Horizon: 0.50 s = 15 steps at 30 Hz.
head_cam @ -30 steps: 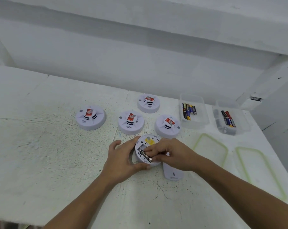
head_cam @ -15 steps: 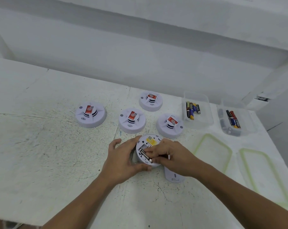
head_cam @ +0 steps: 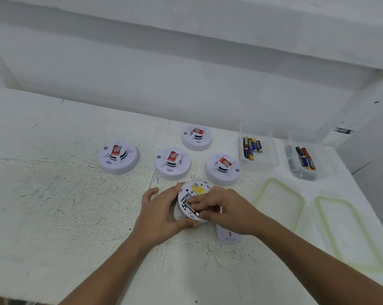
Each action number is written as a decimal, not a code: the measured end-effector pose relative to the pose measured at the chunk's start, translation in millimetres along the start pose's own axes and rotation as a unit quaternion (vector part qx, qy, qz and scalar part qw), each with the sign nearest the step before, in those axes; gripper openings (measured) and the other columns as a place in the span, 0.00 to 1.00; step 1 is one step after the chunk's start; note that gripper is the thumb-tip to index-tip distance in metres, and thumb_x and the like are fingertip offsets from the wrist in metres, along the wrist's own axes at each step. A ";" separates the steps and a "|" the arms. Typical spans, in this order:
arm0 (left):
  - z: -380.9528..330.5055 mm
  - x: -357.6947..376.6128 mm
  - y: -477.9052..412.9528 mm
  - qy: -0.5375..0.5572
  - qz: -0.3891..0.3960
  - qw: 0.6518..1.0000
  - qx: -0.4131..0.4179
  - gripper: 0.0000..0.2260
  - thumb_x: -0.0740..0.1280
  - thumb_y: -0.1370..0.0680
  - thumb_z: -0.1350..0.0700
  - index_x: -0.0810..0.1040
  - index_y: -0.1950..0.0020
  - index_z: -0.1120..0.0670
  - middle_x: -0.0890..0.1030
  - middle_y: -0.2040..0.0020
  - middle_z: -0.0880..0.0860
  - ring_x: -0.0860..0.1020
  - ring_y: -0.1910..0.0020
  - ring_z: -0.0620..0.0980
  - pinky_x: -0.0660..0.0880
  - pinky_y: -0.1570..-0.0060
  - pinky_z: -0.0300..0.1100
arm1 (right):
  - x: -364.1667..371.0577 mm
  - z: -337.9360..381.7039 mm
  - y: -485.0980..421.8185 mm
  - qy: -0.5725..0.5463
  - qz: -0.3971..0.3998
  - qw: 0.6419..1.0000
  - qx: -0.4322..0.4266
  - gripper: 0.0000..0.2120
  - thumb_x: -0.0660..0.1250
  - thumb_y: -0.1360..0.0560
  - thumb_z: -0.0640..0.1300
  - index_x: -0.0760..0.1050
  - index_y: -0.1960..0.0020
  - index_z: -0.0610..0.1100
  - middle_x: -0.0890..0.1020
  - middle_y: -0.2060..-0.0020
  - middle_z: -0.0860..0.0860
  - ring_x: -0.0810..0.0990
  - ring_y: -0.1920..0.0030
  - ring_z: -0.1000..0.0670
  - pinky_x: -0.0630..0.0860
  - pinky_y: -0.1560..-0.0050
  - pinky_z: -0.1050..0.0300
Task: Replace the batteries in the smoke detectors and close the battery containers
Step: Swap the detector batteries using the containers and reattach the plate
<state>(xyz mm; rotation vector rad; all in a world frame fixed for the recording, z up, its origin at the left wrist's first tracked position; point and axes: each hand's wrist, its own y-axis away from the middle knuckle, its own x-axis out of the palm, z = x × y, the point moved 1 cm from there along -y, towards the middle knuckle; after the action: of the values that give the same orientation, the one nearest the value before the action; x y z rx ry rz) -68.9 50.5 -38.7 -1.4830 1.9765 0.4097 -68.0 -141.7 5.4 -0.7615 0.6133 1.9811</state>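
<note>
The upturned smoke detector (head_cam: 194, 190) lies about midway between the table's (head_cam: 54, 205) far and near edges, with its battery bay open. The left hand (head_cam: 162, 214) grips its rim, thumb on the near side and fingers curled over the far side. The right hand's (head_cam: 227, 211) fingertips are pinched on a battery (head_cam: 190, 209) lying in the bay. A loose white cover (head_cam: 229, 237) sits just nearer, partly under the right wrist. A clear tub (head_cam: 257, 165) of batteries and a second tub (head_cam: 305, 176) stand toward the far right corner.

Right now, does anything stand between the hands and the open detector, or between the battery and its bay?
Nothing visible does. The left hand grips the upturned smoke detector; the right hand pinches the battery at its open bay. The loose cover lies aside.
</note>
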 end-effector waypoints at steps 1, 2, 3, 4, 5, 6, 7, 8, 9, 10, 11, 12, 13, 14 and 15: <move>0.1 0.0 0.1 -0.001 -0.001 1.000 0.001 0.32 0.71 0.40 0.30 0.64 0.39 0.26 0.75 0.43 0.28 0.68 0.38 0.28 0.47 0.31 0.39 | -1.1 -0.5 -0.3 -0.036 -0.009 0.999 0.010 0.11 0.70 0.26 0.40 0.82 0.44 0.47 0.81 0.43 0.59 0.75 0.46 0.64 0.69 0.47 0.73; -0.8 -0.5 -0.5 -0.003 -0.001 1.000 0.001 0.32 0.71 0.40 0.30 0.64 0.39 0.26 0.75 0.43 0.27 0.68 0.38 0.28 0.47 0.31 0.38 | -3.7 -0.5 -0.3 -0.080 -0.020 0.996 0.020 0.10 0.70 0.26 0.39 0.83 0.46 0.46 0.82 0.44 0.58 0.77 0.46 0.64 0.71 0.47 0.72; 0.1 -0.5 0.5 0.001 -0.001 1.000 -0.003 0.32 0.71 0.40 0.31 0.64 0.39 0.26 0.75 0.43 0.27 0.68 0.38 0.29 0.47 0.31 0.38 | -5.4 -1.6 -1.3 -0.126 -0.029 0.991 0.034 0.09 0.70 0.27 0.38 0.83 0.47 0.44 0.83 0.46 0.56 0.79 0.47 0.61 0.74 0.48 0.68; -1.3 -0.3 0.0 0.002 -0.002 1.000 -0.002 0.32 0.72 0.40 0.31 0.63 0.39 0.25 0.75 0.43 0.26 0.69 0.38 0.29 0.47 0.32 0.37 | -11.3 -2.4 -0.9 -0.164 -0.040 0.984 0.047 0.08 0.70 0.26 0.38 0.83 0.48 0.44 0.84 0.47 0.55 0.81 0.49 0.57 0.77 0.48 0.64; -1.7 -0.3 0.6 0.003 -0.003 1.000 -0.001 0.32 0.72 0.40 0.31 0.63 0.39 0.24 0.73 0.42 0.25 0.69 0.38 0.29 0.46 0.32 0.36 | -17.5 -4.4 -0.8 -0.188 -0.051 0.979 0.059 0.08 0.70 0.26 0.38 0.83 0.49 0.45 0.84 0.49 0.53 0.83 0.51 0.53 0.79 0.50 0.60; -1.3 0.0 0.9 0.001 -0.005 1.000 -0.001 0.33 0.71 0.40 0.31 0.63 0.39 0.25 0.72 0.42 0.24 0.68 0.38 0.29 0.46 0.32 0.35 | -26.1 -6.0 -0.6 -0.203 -0.064 0.975 0.066 0.07 0.70 0.26 0.38 0.83 0.49 0.45 0.85 0.52 0.52 0.83 0.54 0.51 0.80 0.52 0.57; -1.3 0.0 0.3 -0.001 -0.006 1.000 -0.004 0.33 0.71 0.41 0.30 0.63 0.38 0.25 0.72 0.42 0.23 0.68 0.38 0.28 0.45 0.32 0.34 | -37.2 -9.0 0.0 -0.215 -0.084 0.971 0.067 0.06 0.70 0.26 0.38 0.83 0.50 0.44 0.85 0.55 0.51 0.83 0.57 0.50 0.80 0.54 0.56; 0.6 -0.7 1.8 -0.004 -0.007 1.000 -0.007 0.34 0.71 0.41 0.30 0.63 0.37 0.26 0.73 0.42 0.24 0.68 0.38 0.28 0.45 0.32 0.33 | -48.4 -11.2 -0.5 -0.228 -0.109 0.965 0.067 0.06 0.69 0.26 0.37 0.83 0.51 0.42 0.85 0.59 0.50 0.82 0.60 0.50 0.79 0.57 0.57; 0.6 -0.3 1.3 -0.009 -0.006 1.000 -0.007 0.34 0.71 0.41 0.29 0.64 0.36 0.27 0.74 0.43 0.25 0.68 0.38 0.28 0.45 0.32 0.34 | -64.1 -16.4 0.7 -0.236 -0.145 0.958 0.067 0.05 0.69 0.26 0.37 0.83 0.52 0.41 0.85 0.61 0.49 0.81 0.62 0.51 0.78 0.60 0.59; 0.9 0.5 1.7 -0.012 -0.005 1.000 -0.007 0.35 0.71 0.41 0.29 0.64 0.36 0.27 0.75 0.43 0.25 0.68 0.38 0.28 0.45 0.32 0.34 | -80.7 -21.4 2.0 -0.243 -0.186 0.950 0.069 0.05 0.68 0.25 0.37 0.83 0.53 0.40 0.84 0.62 0.48 0.80 0.63 0.51 0.77 0.62 0.60; -0.1 1.7 0.4 -0.013 -0.003 1.000 -0.008 0.35 0.71 0.41 0.29 0.64 0.36 0.28 0.75 0.43 0.25 0.68 0.38 0.28 0.46 0.32 0.34 | -99.9 -29.9 3.8 -0.251 -0.232 0.937 0.074 0.05 0.67 0.25 0.36 0.82 0.54 0.39 0.84 0.62 0.46 0.80 0.64 0.50 0.77 0.63 0.60; -0.5 2.5 0.3 -0.012 -0.001 1.000 -0.008 0.35 0.70 0.41 0.28 0.64 0.36 0.28 0.74 0.43 0.25 0.67 0.38 0.28 0.46 0.32 0.34 | -118.9 -39.5 4.9 -0.262 -0.275 0.921 0.083 0.05 0.66 0.24 0.36 0.81 0.54 0.38 0.83 0.62 0.44 0.79 0.64 0.48 0.77 0.65 0.61; -2.7 2.1 0.1 -0.012 0.000 1.000 -0.009 0.35 0.70 0.42 0.27 0.64 0.36 0.27 0.74 0.42 0.24 0.67 0.38 0.27 0.45 0.32 0.33 | -137.6 -51.4 5.6 -0.269 -0.318 0.904 0.097 0.05 0.66 0.24 0.35 0.81 0.55 0.38 0.82 0.61 0.42 0.79 0.64 0.47 0.77 0.66 0.61; -4.0 1.8 0.2 -0.012 -0.002 1.000 -0.008 0.35 0.69 0.42 0.25 0.63 0.37 0.25 0.72 0.42 0.23 0.65 0.38 0.26 0.45 0.33 0.31 | -156.1 -64.2 6.9 -0.265 -0.362 0.886 0.117 0.06 0.65 0.24 0.34 0.80 0.57 0.38 0.82 0.60 0.42 0.78 0.64 0.47 0.77 0.67 0.62; -6.7 1.0 -0.6 -0.014 -0.005 1.000 -0.006 0.35 0.68 0.43 0.24 0.62 0.38 0.23 0.71 0.42 0.21 0.64 0.38 0.24 0.44 0.34 0.29 | -172.6 -78.2 8.5 -0.247 -0.401 0.871 0.142 0.07 0.64 0.24 0.34 0.79 0.58 0.40 0.81 0.59 0.43 0.78 0.64 0.48 0.77 0.67 0.63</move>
<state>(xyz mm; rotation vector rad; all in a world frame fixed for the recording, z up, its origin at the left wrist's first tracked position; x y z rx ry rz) -70.5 45.6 -34.1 -1.4858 1.9469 0.4374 15.9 -296.3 76.4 -0.2260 0.2035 1.1884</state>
